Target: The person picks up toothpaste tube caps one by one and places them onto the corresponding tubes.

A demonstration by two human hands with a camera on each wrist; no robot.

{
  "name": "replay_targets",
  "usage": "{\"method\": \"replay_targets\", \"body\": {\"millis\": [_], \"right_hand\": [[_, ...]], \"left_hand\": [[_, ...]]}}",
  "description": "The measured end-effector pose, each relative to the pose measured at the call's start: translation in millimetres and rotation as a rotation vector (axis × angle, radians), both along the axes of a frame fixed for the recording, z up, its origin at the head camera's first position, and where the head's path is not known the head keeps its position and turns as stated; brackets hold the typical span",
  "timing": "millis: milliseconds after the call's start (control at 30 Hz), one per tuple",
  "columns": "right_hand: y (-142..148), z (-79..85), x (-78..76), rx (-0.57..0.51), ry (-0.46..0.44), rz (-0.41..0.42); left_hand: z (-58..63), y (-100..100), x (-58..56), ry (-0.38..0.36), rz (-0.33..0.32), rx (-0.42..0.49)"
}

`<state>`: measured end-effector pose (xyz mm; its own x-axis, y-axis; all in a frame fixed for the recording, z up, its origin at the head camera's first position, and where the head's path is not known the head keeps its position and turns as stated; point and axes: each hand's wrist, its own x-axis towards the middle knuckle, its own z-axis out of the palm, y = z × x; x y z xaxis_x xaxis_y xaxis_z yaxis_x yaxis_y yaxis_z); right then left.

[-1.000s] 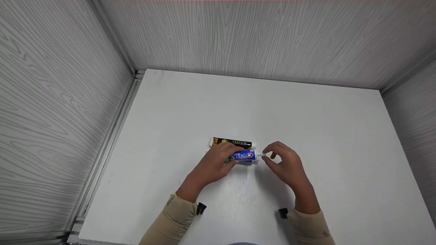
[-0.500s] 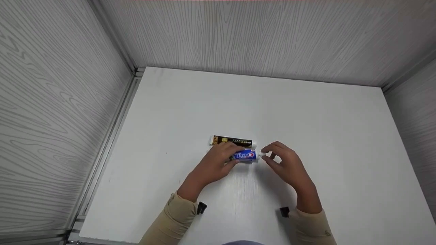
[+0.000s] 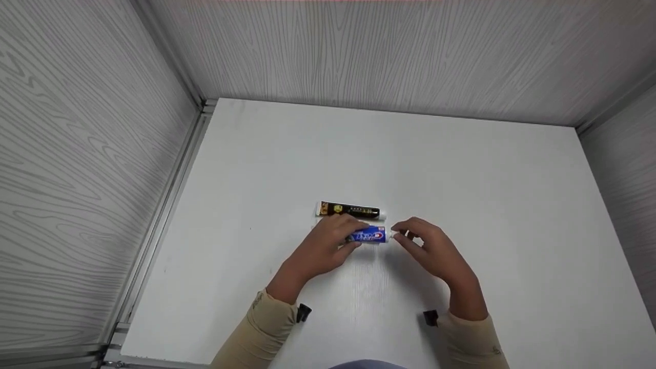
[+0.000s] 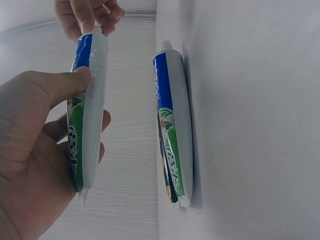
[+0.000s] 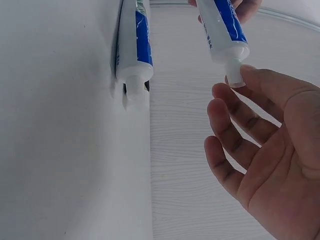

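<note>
My left hand point(image 3: 328, 243) grips a blue, green and white toothpaste tube point(image 3: 370, 234) around its body, thumb on one side and fingers behind. The tube is held above the table with its nozzle end towards my right hand point(image 3: 433, 251). The thumb and index finger of that hand pinch the small white cap point(image 5: 235, 75) at the tube's end; its other fingers are loosely bent. A second, matching toothpaste tube point(image 4: 172, 120) lies on the table below, mostly hidden in the head view by the held one.
A black and gold tube point(image 3: 351, 210) with a white cap lies just beyond the hands, beside the second toothpaste tube. The white table point(image 3: 461, 174) is bounded by wood-grain panels point(image 3: 359, 56) at the back and sides.
My right fingertips and the cap have moved slightly left, closer to the tube's shoulder. The view has tilted a little, and more of the black tube shows beyond my left hand.
</note>
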<state>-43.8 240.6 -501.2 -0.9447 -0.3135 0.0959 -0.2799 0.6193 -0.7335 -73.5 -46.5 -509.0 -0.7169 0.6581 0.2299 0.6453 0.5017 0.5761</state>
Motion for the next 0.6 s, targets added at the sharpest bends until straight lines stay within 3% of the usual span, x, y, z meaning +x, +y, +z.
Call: {"method": "replay_targets", "body": {"millis": [267,600], "right_hand": [[-1.2,-1.4,2.1,0.01,-0.112,-0.003],[3.4,-4.1,-0.1,0.01,-0.193,-0.038]], "left_hand": [[-0.1,1.8,4.8,-0.02,-0.019,-0.01],[-4.0,4.0,6.2,0.01,-0.044,0.014]]}}
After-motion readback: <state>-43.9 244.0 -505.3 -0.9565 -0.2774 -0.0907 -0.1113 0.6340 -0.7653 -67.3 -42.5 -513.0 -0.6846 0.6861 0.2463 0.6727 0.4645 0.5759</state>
